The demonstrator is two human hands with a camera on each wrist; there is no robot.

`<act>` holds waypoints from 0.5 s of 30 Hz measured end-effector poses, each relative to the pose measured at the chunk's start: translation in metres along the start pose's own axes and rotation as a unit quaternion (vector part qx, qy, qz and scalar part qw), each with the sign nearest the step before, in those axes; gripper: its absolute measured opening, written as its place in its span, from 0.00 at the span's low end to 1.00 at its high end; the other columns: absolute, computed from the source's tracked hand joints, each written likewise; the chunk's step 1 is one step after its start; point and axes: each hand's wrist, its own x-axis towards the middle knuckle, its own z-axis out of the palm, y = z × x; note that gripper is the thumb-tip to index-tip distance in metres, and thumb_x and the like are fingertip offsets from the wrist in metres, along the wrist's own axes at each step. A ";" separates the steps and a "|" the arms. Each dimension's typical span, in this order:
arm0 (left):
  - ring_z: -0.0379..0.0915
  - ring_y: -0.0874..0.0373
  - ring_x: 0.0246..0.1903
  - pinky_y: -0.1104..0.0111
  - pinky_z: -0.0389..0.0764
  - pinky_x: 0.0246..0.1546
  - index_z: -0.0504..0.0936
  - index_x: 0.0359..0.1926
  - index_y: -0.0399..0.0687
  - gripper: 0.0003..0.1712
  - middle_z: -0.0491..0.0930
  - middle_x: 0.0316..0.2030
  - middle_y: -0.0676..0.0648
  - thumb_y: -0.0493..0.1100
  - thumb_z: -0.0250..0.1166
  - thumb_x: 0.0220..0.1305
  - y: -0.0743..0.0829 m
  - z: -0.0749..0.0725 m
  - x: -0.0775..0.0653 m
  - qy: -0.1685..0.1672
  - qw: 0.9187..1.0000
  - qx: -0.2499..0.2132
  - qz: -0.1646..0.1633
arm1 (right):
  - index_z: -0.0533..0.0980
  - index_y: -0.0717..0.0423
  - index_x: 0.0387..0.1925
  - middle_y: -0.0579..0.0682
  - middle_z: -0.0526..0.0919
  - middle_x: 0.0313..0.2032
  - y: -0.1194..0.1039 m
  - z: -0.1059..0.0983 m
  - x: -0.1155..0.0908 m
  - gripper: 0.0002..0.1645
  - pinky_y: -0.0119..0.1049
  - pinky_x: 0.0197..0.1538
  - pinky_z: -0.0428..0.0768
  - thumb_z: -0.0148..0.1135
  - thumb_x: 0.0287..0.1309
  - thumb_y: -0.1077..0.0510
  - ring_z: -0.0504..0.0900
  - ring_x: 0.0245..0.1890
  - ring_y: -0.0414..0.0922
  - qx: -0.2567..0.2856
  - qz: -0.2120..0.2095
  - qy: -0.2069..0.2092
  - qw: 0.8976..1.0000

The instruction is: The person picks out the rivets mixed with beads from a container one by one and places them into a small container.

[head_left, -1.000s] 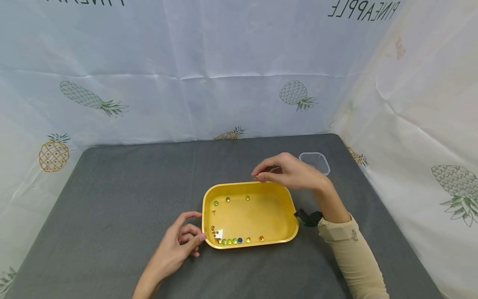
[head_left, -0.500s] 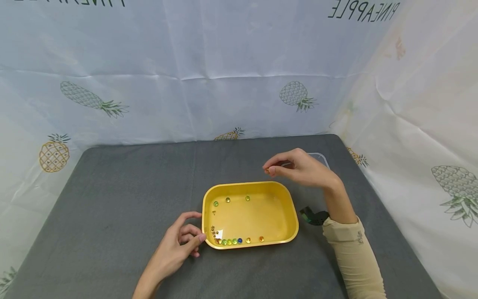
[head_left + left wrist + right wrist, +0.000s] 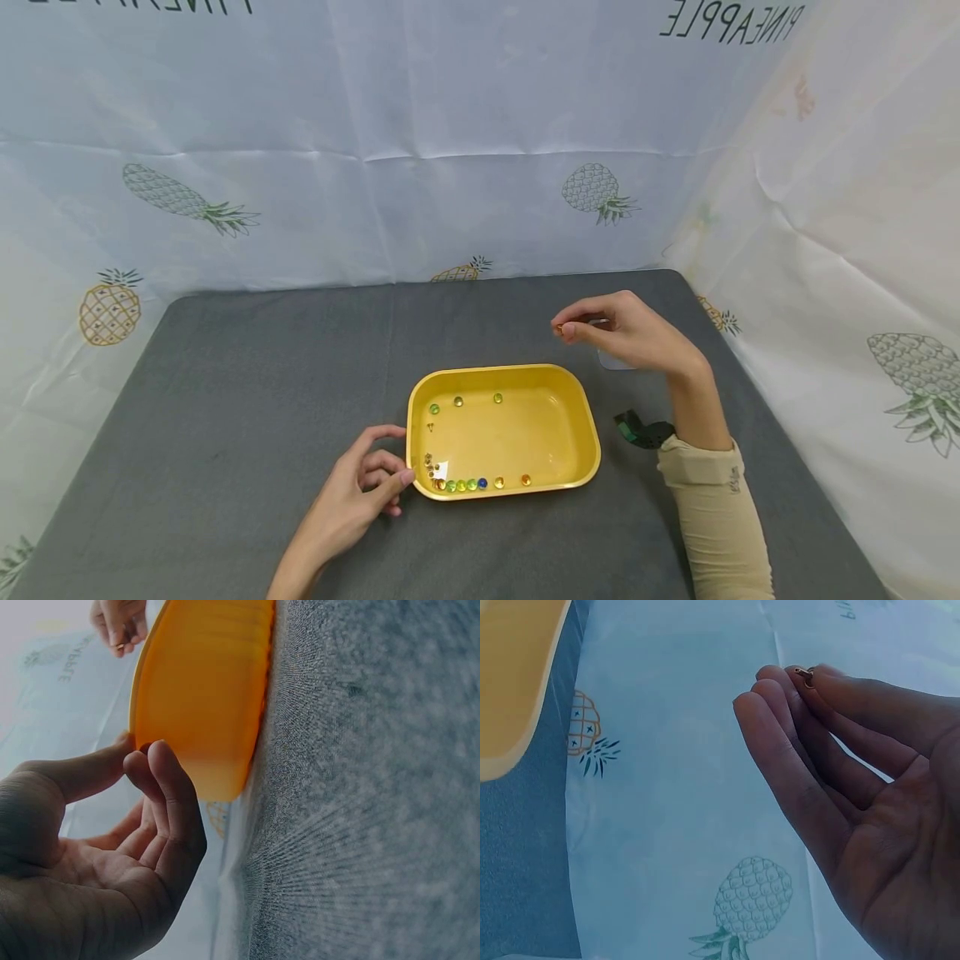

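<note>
A yellow tray stands on the grey table with glass marbles and small gold thumbtacks in it. My left hand holds its left end, the thumb at the near corner and the index finger farther back. In the left wrist view the curled fingers meet the outer wall and the thumb reaches the rim. Beyond the tray's back right corner, my right hand is raised and pinches a gold thumbtack between thumb and fingertips.
A clear plastic container lies mostly hidden behind the right hand. Several marbles line the tray's front edge, among them a blue marble; gold thumbtacks cluster at its left end. A pineapple-print cloth hangs behind the table.
My right hand has moved right and back, away from the tray's rear rim, with the thumbtack still pinched. The left hand and the tray have stayed in place.
</note>
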 end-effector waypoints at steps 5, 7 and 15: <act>0.82 0.59 0.27 0.63 0.90 0.31 0.67 0.74 0.43 0.34 0.85 0.40 0.35 0.40 0.72 0.74 -0.001 0.000 0.000 -0.003 1.000 -0.001 0.005 | 0.87 0.58 0.56 0.52 0.93 0.47 0.005 -0.004 -0.004 0.12 0.30 0.51 0.89 0.65 0.78 0.60 0.90 0.45 0.36 0.001 0.001 0.014 1.000; 0.81 0.59 0.27 0.63 0.90 0.31 0.67 0.74 0.43 0.34 0.85 0.40 0.35 0.40 0.72 0.74 -0.001 0.001 0.000 -0.002 1.000 -0.001 0.006 | 0.87 0.58 0.56 0.52 0.93 0.47 0.007 -0.005 -0.006 0.12 0.30 0.50 0.89 0.64 0.78 0.61 0.89 0.44 0.36 0.001 0.002 0.019 1.000; 0.82 0.59 0.27 0.63 0.90 0.31 0.67 0.74 0.43 0.34 0.85 0.40 0.35 0.40 0.72 0.74 -0.002 0.001 0.000 -0.002 1.000 -0.001 0.008 | 0.87 0.56 0.55 0.53 0.93 0.47 0.015 -0.010 -0.010 0.12 0.28 0.49 0.89 0.66 0.77 0.60 0.90 0.45 0.40 -0.006 0.008 0.040 0.999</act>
